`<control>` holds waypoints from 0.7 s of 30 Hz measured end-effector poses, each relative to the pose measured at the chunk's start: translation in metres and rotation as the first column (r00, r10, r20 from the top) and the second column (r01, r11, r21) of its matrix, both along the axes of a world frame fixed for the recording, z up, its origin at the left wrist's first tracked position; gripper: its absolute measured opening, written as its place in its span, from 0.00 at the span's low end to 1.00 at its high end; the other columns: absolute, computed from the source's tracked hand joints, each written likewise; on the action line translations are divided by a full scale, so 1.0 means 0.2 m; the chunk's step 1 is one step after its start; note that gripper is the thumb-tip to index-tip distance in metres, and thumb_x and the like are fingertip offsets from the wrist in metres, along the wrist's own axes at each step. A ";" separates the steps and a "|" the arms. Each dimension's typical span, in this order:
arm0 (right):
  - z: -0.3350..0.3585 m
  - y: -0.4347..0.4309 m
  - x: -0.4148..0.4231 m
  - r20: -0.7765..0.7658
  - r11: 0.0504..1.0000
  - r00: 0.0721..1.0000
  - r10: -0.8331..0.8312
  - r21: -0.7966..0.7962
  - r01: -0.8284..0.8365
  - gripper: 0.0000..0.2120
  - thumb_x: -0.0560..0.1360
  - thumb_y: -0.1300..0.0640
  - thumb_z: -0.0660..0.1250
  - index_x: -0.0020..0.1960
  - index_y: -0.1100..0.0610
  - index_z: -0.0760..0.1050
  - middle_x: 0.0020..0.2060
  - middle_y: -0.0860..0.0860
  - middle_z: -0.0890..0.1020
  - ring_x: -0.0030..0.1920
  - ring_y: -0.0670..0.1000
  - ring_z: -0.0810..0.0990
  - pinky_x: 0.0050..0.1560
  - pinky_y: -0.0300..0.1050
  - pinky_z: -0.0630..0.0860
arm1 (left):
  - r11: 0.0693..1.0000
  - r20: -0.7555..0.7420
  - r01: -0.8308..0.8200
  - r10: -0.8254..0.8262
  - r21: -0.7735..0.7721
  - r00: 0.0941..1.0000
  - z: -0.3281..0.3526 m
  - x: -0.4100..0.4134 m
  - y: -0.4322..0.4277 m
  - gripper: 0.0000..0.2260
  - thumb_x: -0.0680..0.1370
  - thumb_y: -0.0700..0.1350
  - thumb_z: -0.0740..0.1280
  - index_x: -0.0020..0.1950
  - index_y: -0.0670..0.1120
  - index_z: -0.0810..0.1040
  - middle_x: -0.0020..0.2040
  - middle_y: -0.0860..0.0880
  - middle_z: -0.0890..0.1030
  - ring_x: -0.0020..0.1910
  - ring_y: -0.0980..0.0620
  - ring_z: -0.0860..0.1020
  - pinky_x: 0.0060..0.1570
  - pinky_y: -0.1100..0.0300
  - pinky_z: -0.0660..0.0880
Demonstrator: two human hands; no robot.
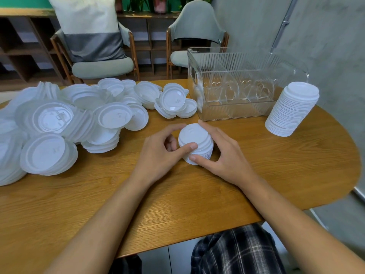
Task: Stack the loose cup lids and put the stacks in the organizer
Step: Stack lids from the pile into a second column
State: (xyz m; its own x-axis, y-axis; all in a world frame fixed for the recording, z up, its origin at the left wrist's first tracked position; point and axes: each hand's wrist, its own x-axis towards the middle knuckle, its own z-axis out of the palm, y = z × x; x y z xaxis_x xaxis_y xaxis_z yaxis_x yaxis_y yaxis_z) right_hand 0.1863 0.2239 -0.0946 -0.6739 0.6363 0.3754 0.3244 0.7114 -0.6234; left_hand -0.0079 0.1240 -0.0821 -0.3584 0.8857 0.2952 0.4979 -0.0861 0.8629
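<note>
A short stack of white cup lids [194,137] stands on the wooden table [276,165] in front of me. My left hand [160,155] holds its left side, thumb across the front and index finger curled round the back. My right hand [223,153] grips the right side, thumb at the base. A big heap of loose translucent lids [65,119] covers the table's left part. A taller finished stack of lids [292,109] leans at the right. The clear ribbed organizer [237,84], with dividers inside, stands behind my hands and holds no lids.
Two chairs [102,56] stand behind the table, one with a large cushion. A grey wall [316,36] runs close along the right side. The table's rounded right edge [351,175] lies just past the tall stack. My plaid-clad leg [237,252] shows below the table edge.
</note>
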 end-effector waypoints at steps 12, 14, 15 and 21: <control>0.01 0.00 0.00 -0.015 0.998 1.000 0.021 -0.061 -0.022 0.49 0.71 0.36 0.77 0.84 0.42 0.55 0.78 0.39 0.67 0.77 0.36 0.65 0.73 0.30 0.63 | 0.996 -0.072 0.032 -0.026 0.086 0.997 0.03 0.05 0.00 0.28 0.70 0.54 0.82 0.68 0.52 0.82 0.63 0.60 0.82 0.63 0.63 0.79 0.61 0.64 0.76; 0.01 0.00 0.00 -0.008 0.997 1.000 0.021 -0.069 -0.021 0.50 0.70 0.37 0.78 0.84 0.41 0.54 0.78 0.38 0.66 0.76 0.35 0.64 0.72 0.28 0.62 | 0.996 -0.081 0.037 -0.030 0.087 0.996 0.02 0.05 0.01 0.28 0.70 0.54 0.82 0.69 0.52 0.82 0.64 0.59 0.81 0.63 0.61 0.79 0.61 0.63 0.77; 0.01 0.00 0.00 -0.006 0.998 1.000 0.023 -0.066 -0.023 0.50 0.70 0.36 0.78 0.84 0.41 0.55 0.77 0.37 0.67 0.76 0.33 0.64 0.71 0.27 0.61 | 0.995 -0.085 0.040 -0.033 0.086 0.996 0.02 0.05 0.01 0.28 0.70 0.54 0.82 0.69 0.52 0.81 0.64 0.59 0.81 0.63 0.61 0.79 0.60 0.63 0.77; -0.01 0.01 -0.01 0.011 0.998 0.999 0.050 -0.041 -0.050 0.47 0.71 0.35 0.76 0.83 0.49 0.61 0.71 0.42 0.74 0.72 0.38 0.70 0.70 0.31 0.67 | 0.997 -0.111 0.061 -0.055 0.050 0.992 -0.01 0.03 0.02 0.30 0.70 0.58 0.81 0.70 0.53 0.80 0.64 0.59 0.79 0.63 0.60 0.78 0.58 0.63 0.76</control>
State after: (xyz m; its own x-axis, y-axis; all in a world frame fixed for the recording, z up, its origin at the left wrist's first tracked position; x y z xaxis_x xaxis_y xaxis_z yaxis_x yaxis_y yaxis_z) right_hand 0.1852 0.2253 -0.0964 -0.7096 0.6162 0.3418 0.2968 0.7013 -0.6481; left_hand -0.0016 0.1283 -0.0842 -0.2699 0.8861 0.3769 0.5819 -0.1618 0.7970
